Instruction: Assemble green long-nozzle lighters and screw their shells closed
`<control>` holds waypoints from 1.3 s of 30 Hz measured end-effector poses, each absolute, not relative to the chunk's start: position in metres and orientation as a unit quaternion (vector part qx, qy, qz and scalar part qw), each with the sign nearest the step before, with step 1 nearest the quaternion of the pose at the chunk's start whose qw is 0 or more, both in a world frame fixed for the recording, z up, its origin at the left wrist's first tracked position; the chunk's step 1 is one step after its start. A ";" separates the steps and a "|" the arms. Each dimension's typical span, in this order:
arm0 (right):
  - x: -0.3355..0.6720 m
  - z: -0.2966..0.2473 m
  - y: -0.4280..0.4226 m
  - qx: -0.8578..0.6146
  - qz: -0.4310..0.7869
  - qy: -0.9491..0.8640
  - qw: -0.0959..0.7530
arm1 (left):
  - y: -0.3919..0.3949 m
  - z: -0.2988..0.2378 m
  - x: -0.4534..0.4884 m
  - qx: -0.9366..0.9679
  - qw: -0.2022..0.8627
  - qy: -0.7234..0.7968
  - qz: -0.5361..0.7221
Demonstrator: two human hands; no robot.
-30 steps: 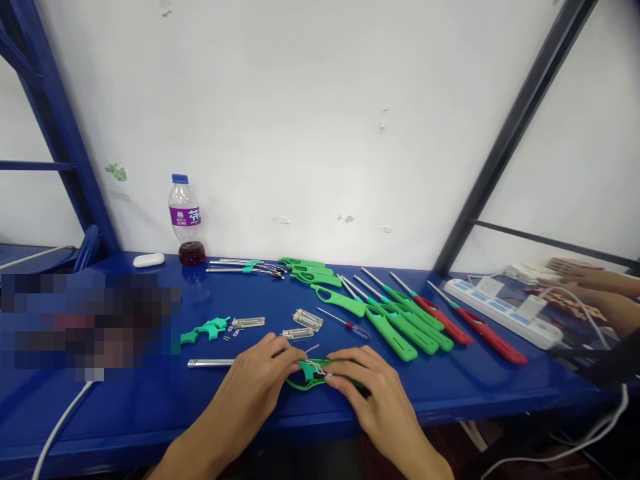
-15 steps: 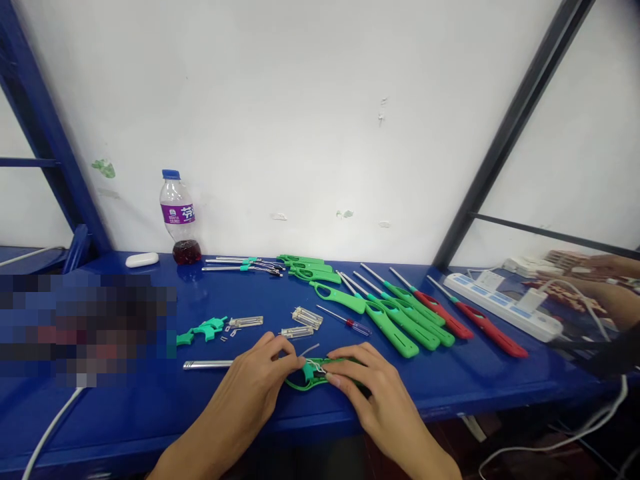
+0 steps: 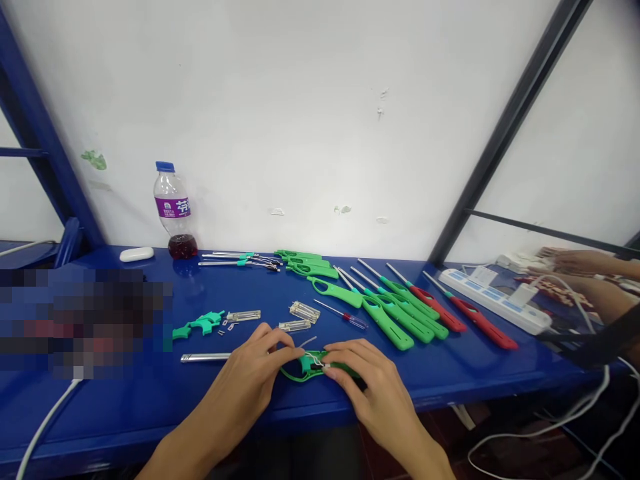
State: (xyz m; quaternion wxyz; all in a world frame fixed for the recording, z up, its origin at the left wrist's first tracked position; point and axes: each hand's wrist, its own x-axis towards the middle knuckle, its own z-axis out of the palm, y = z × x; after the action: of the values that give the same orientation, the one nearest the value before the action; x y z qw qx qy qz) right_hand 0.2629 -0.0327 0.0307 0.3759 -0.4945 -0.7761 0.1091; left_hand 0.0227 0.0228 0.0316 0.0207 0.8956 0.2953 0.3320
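You have the opened green casing [image 3: 299, 379] on the near part of the desk [image 3: 125, 417], around the middle, its teal trigger [image 3: 305, 364] and white wires [image 3: 314, 358] exposed. The fingers of your left hand [image 3: 255, 367] grasp its left part; a metal tube [image 3: 204, 358] extends left from under that hand. Your right hand [image 3: 377, 380] has its fingers curled, grasping the casing's right part, thumb tip by the wires. Beyond your hands lie clear tanks [image 3: 294, 326] and a screwdriver [image 3: 355, 321].
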 end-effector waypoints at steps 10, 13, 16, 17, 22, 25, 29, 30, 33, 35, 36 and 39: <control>0.263 0.029 -0.033 -0.479 0.100 -0.777 0.396 | 0.025 0.030 0.022 0.898 0.016 0.280 0.339; 0.264 0.028 -0.032 -0.481 0.102 -0.773 0.401 | 0.027 0.029 0.022 0.900 0.015 0.270 0.341; 0.264 0.028 -0.032 -0.494 0.108 -0.763 0.403 | 0.026 0.030 0.022 0.900 0.018 0.274 0.339; 0.264 0.028 -0.032 -0.498 0.110 -0.759 0.405 | 0.026 0.030 0.022 0.899 0.020 0.278 0.339; 0.263 0.028 -0.031 -0.503 0.117 -0.748 0.417 | 0.022 0.031 0.023 0.892 0.046 0.299 0.335; 0.264 0.027 -0.030 -0.496 0.119 -0.750 0.421 | 0.019 0.032 0.023 0.889 0.066 0.301 0.339; 0.265 0.024 -0.029 -0.487 0.114 -0.752 0.429 | 0.017 0.034 0.023 0.887 0.082 0.298 0.341; 0.265 0.024 -0.029 -0.487 0.113 -0.752 0.429 | 0.017 0.034 0.024 0.888 0.083 0.298 0.341; 0.265 0.024 -0.029 -0.493 0.112 -0.750 0.427 | 0.018 0.034 0.024 0.889 0.079 0.295 0.341; 0.265 0.025 -0.030 -0.495 0.114 -0.749 0.426 | 0.018 0.033 0.024 0.890 0.078 0.293 0.340; 0.264 0.025 -0.031 -0.494 0.115 -0.750 0.425 | 0.019 0.033 0.024 0.891 0.077 0.292 0.339; 0.263 0.027 -0.032 -0.491 0.117 -0.752 0.424 | 0.019 0.032 0.024 0.893 0.064 0.288 0.339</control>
State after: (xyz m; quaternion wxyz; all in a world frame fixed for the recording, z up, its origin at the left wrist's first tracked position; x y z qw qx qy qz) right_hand 0.2631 -0.0322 0.0269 0.4242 -0.4911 -0.7518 0.1171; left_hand 0.0235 0.0193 0.0319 0.0641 0.8933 0.2883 0.3387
